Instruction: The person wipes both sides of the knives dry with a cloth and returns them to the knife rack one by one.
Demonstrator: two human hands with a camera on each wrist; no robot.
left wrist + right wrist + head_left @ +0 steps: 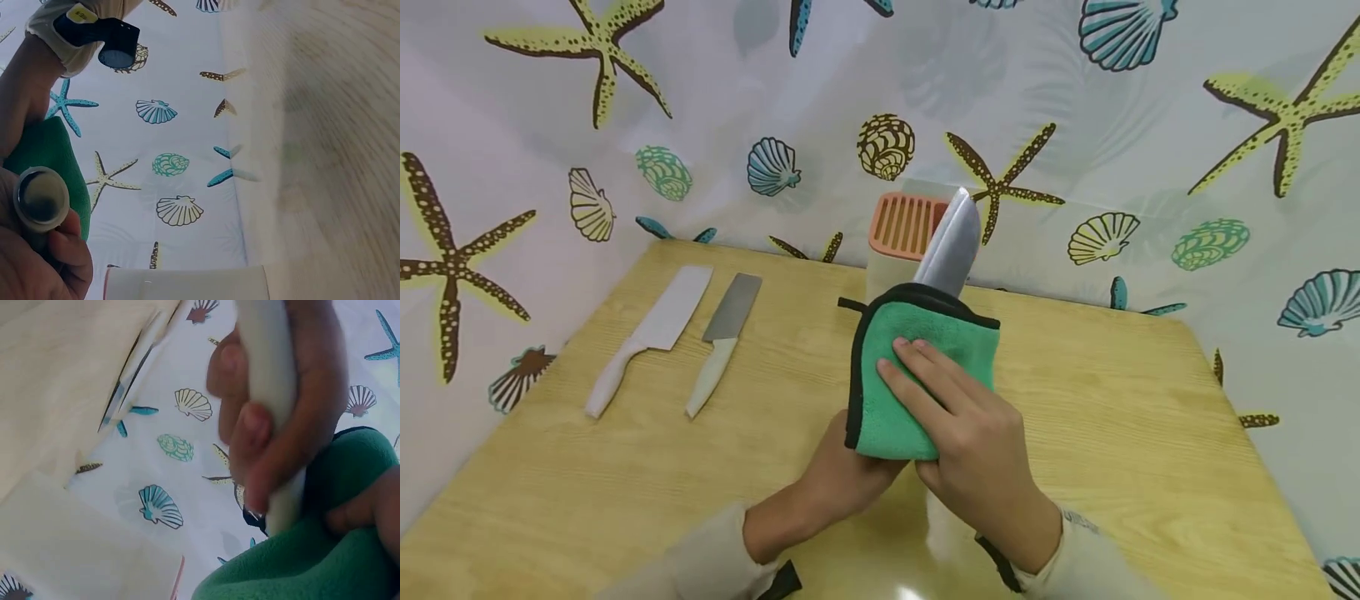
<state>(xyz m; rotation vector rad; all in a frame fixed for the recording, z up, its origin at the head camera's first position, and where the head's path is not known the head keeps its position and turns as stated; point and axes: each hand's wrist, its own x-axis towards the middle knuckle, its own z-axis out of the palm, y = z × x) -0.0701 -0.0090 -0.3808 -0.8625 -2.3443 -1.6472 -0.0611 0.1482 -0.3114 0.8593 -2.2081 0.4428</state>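
Note:
My left hand point(842, 483) grips the pale handle point(269, 369) of a kitchen knife, its fingers curled round it in the right wrist view. The handle's round end point(41, 199) faces the left wrist camera. Out of the top of a green cloth point(883, 417) with black edging rises the knife's broad silver blade point(951, 250), pointing up and away. My right hand point(977, 442) holds the cloth folded about the blade, fingers laid over its front. The lower blade is hidden inside the cloth.
A cleaver point(673, 308) and a smaller knife point(733, 308) lie side by side on the left of the wooden table point(1112, 400). Behind the raised blade stands a cream knife holder point(880, 279) with an orange slotted top. Shell-patterned cloth point(715, 100) hangs around the table's back and sides.

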